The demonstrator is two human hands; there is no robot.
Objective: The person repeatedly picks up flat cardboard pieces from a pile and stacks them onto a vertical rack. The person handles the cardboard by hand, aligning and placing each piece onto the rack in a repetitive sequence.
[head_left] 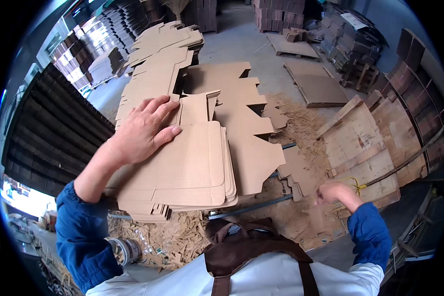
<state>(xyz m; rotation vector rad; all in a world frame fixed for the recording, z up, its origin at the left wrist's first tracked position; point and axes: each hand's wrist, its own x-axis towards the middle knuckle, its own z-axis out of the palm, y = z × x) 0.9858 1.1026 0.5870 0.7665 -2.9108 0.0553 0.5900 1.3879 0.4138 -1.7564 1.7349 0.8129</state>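
Note:
My left hand (147,129) rests on a stack of die-cut cardboard blanks (187,163), fingers spread and palm down near its left side. The top blank has creased fold lines, and the sheet edges fan out slightly at the right. My right hand (336,192) is off to the right, away from the stack, with its fingers curled in. Its fingertips are smeared, and a faint tan blur hangs just below them; what they hold, if anything, I cannot make out. Right of the stack lies a larger notched cardboard sheet (246,143).
More blanks (167,39) are piled beyond the stack. Cardboard scraps (172,237) litter the floor below, beside a white bucket (128,250). Wooden pallets (360,138) lean at the right. A dark pile of stacked sheets (54,123) stands at the left, with bundles (281,15) farther back.

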